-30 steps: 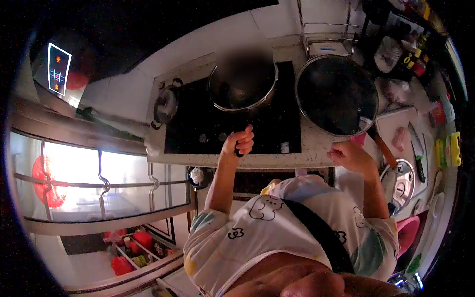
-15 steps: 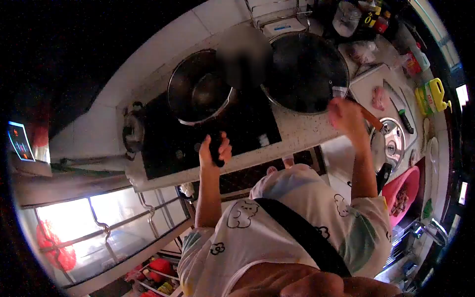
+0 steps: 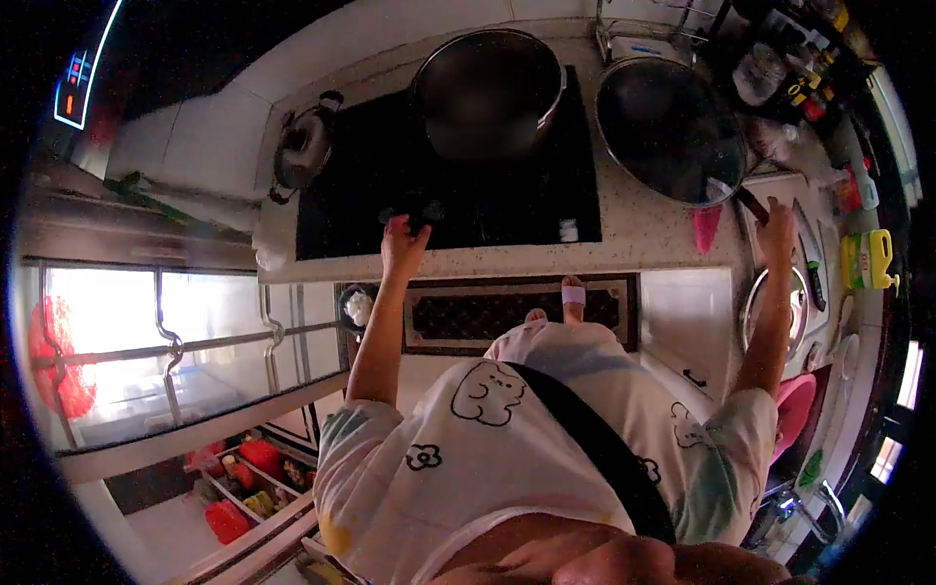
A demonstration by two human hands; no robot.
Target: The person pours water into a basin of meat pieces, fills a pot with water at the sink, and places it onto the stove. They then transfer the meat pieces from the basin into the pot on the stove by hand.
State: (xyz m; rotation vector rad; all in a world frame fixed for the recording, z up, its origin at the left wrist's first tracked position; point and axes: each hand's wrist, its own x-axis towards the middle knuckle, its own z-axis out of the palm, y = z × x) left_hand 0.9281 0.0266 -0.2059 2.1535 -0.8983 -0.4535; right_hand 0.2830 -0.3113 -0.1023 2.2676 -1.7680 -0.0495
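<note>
My left hand [image 3: 403, 249] is over the front edge of the black stove top [image 3: 341, 200], thumb and fingers apart, close to a dark round knob [image 3: 434, 210]. Nothing shows in its grip. Farther back on the stove stands a deep dark pan [image 3: 487, 88] with a metal rim; its near side is blurred. My right hand [image 3: 777, 234] is closed around the brown handle [image 3: 752, 205] of a large black wok [image 3: 668, 132], which sits on the counter right of the stove. Below the wok's near rim a pink cloth-like thing [image 3: 708, 229] sticks out.
A lidded pot [image 3: 304, 146] stands at the stove's left end. Right of the wok, a knife [image 3: 815, 278] rests on a board, near a round metal lid [image 3: 770, 302]. A pink basin [image 3: 795, 414], a yellow jug [image 3: 868, 259] and a faucet [image 3: 829, 507] line the right side.
My left hand has let go of the pan's black handle and come to the stove's knobs. My right hand has moved from the wok's rim to its handle. The view has shifted.
</note>
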